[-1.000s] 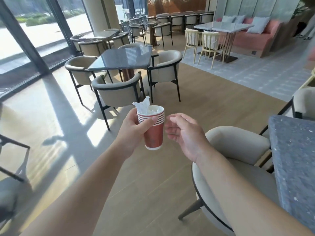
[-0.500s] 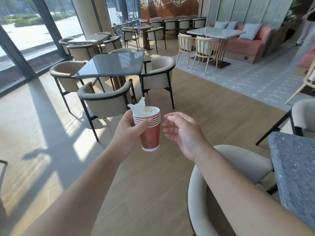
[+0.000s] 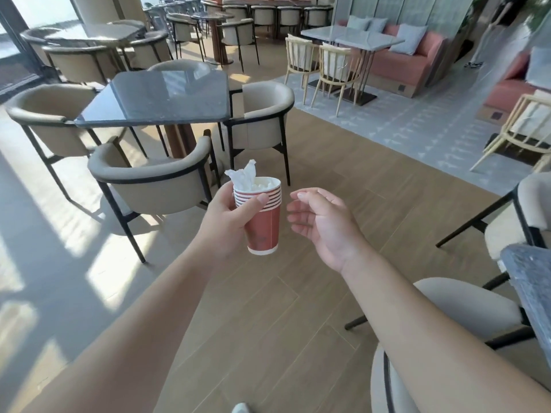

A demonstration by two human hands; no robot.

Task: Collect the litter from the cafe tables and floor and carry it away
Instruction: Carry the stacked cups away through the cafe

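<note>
Red paper cups [image 3: 264, 222], nested in a stack with striped rims, sit in our left hand [image 3: 229, 225], thumb across the front below the rims and fingers curled round the far side. Crumpled white tissue [image 3: 249, 177] is stuffed into the top cup and pokes up above the rim on the left. We hold the stack upright at about chest height over the wood-plank floor [image 3: 268, 323].

Our right hand [image 3: 322, 225] hangs just beside the cups, not touching them, palm turned toward them with fingers loosely curled and nothing in it.

We judge that we are carrying the gathered litter through the cafe, so the job now is to keep it together. Since the tissue rides loose above the rim, we should keep the stack vertical and let the free hand cap or press the tissue down if it starts to lift. Gripping near the rims, as we do, should keep the nested cups from sliding apart; squeezing harder would only crush the paper.

Ahead stands a dark glossy stone-topped table [image 3: 167, 96] ringed by beige upholstered tub chairs [image 3: 155, 180], and at the right edge a speckled grey table corner [image 3: 530, 281]. We see no litter on either top from here, though the far tables are too small to judge.
</note>
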